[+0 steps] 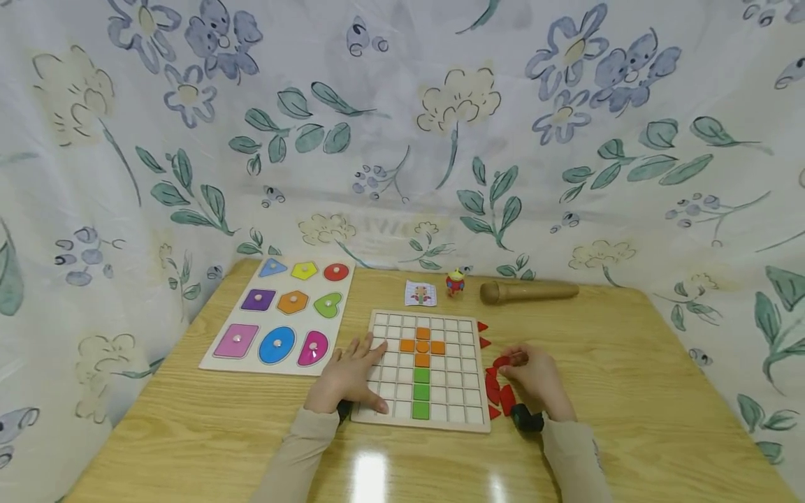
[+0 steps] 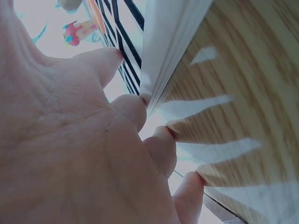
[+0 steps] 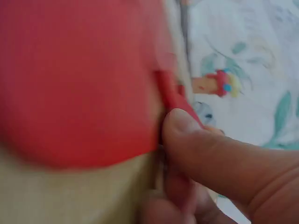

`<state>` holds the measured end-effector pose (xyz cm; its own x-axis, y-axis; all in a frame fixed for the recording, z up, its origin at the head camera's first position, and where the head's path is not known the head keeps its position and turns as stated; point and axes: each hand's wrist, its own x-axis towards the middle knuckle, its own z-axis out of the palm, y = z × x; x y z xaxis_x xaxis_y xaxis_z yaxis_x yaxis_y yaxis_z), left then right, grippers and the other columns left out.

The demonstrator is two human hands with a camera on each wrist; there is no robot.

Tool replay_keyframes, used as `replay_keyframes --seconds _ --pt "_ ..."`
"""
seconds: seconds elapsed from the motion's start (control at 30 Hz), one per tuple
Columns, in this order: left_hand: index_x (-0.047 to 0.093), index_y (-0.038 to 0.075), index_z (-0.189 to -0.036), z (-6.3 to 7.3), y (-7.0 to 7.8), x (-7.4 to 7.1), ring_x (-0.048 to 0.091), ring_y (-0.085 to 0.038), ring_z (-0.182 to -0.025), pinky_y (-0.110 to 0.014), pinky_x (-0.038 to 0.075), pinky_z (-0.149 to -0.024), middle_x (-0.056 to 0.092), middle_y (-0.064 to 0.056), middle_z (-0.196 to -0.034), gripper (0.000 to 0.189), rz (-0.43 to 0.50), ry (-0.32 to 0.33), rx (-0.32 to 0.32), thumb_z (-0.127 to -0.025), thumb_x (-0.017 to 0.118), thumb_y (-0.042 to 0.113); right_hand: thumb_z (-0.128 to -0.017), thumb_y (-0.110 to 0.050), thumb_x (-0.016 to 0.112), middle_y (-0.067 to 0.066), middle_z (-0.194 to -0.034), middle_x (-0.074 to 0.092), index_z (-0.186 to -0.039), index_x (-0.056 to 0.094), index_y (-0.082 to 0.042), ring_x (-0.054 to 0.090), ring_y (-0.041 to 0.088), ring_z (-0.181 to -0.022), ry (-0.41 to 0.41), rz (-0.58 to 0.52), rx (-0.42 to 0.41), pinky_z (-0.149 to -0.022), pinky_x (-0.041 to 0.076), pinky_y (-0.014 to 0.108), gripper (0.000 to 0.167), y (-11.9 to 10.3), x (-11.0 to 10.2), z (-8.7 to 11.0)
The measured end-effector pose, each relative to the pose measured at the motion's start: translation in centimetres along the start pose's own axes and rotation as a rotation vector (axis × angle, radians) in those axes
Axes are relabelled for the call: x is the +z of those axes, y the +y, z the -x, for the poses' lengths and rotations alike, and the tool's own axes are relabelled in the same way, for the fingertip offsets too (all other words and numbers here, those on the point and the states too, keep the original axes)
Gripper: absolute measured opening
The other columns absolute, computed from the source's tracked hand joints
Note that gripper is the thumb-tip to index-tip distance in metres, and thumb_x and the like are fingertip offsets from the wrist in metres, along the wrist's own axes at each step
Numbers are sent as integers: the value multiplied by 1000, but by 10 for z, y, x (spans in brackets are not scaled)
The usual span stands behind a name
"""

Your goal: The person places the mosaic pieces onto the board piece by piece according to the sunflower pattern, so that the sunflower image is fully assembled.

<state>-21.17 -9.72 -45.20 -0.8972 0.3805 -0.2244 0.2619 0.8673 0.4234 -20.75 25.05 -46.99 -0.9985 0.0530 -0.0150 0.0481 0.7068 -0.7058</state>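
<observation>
Backdrop: white cloth point(image 1: 402, 209) fills the upper half of the head view and runs down both sides of the table point(image 1: 629, 391). Print: blue flowers point(image 1: 569, 52) upper left and upper right, pale yellow blooms, green leaf sprigs point(image 1: 493, 202), small berry twigs. Soft creases, faint horizontal ones near centre. Table is light yellow-brown wood grain, far edge against the cloth, sides spreading toward the bottom of frame. Two glare spots on the tabletop, bottom centre, left one larger. Left wrist view: pale light streaks point(image 2: 201, 102) across the grain. Right wrist view: same cloth, upper right, slightly blurred.
</observation>
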Motion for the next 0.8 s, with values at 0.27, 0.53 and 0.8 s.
replay_keyframes --seconds 0.27,0.53,0.8 --pt "30 16 -153 0 -1 -1 11 -44 -149 -67 11 -116 13 -18 -162 113 5 -4 9 -61 88 47 -87 -13 71 12 -92 71 -101 70 -1 61 17 -80 -47 -120 49 -65 46 25 18 -23 10 -8" --pt "31 18 -153 -4 3 -1 10 -41 -150 -64 10 -118 14 -16 -163 112 1 -2 -1 -61 87 48 -85 -8 72 3 -81 67 -89 71 -7 54 13 -68 -244 -108 -91 -63 44 25 4 -63 50 -6" --pt "31 17 -153 1 1 -2 12 -41 -150 -65 11 -117 14 -17 -162 112 -3 -4 -7 -61 88 47 -83 -8 75 0 -76 64 -81 72 -12 50 13 -68 -230 -36 -88 -63 41 25 5 -75 64 -2"
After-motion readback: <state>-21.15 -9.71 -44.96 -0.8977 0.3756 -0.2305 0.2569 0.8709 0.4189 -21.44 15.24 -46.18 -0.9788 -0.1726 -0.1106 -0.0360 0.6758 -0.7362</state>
